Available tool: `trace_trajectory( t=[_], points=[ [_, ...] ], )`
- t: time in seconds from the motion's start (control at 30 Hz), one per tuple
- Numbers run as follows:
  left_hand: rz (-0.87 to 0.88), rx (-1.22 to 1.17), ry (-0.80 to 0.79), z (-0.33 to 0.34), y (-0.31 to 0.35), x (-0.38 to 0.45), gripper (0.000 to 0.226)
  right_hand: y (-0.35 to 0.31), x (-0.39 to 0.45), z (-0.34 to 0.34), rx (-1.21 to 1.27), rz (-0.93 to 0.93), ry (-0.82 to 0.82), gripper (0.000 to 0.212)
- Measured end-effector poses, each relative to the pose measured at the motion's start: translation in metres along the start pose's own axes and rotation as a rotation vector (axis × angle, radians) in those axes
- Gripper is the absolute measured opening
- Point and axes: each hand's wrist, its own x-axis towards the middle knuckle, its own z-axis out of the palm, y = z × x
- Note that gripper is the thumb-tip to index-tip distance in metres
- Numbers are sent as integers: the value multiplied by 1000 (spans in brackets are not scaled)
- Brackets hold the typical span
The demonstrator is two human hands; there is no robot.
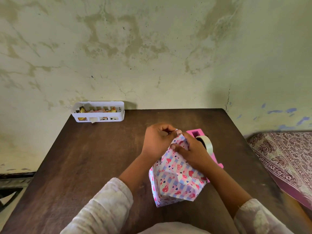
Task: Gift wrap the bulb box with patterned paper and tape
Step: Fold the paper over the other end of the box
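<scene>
The bulb box point(175, 181) stands on the brown table point(94, 159), covered in pink, white and blue paper with hearts. Its near end shows folded flaps. At the far top end, my left hand point(158, 141) pinches the tip of a paper flap with curled fingers. My right hand point(194, 153) presses and grips the same flap from the right, thumb on the paper. A roll of pale tape point(206, 142) sits in a pink dispenser point(199, 132) just behind my right hand, partly hidden by it.
A white slotted basket point(98, 111) holding small wrappers stands at the table's back left against the stained wall. A patterned maroon cloth point(285, 159) covers a bed at the right, close to the table's right edge.
</scene>
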Motion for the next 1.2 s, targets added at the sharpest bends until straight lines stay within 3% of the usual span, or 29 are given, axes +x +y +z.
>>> trace_trajectory(
  t=[0.23,0.4,0.53,0.63,0.8,0.93,1.03,1.2],
  points=[
    [-41,-36,65,-5,-3,-8,14,1,2,4,30,69,12,38],
    [234,346,199,-21,-20,-24,5,-2,0,15,35,67,108,42],
    [224,411,170,-28,-24,-43,28,-6,-4,24,85,-47,216,39],
    [229,488,158,-28,-28,-47,26,-6,-5,26,124,-273,274,38],
    [245,448,149,-26,-35,-44,18,-5,5,8,-142,-550,104,30],
    [79,382,199,-23,-36,-44,13,-9,19,-9,-334,-645,17,20],
    [-21,326,133,-22,-40,-41,18,-20,26,-20,-394,-663,-30,10],
    [-32,247,110,-25,-35,-44,16,-36,31,-29,-477,-598,-105,16]
  ],
)
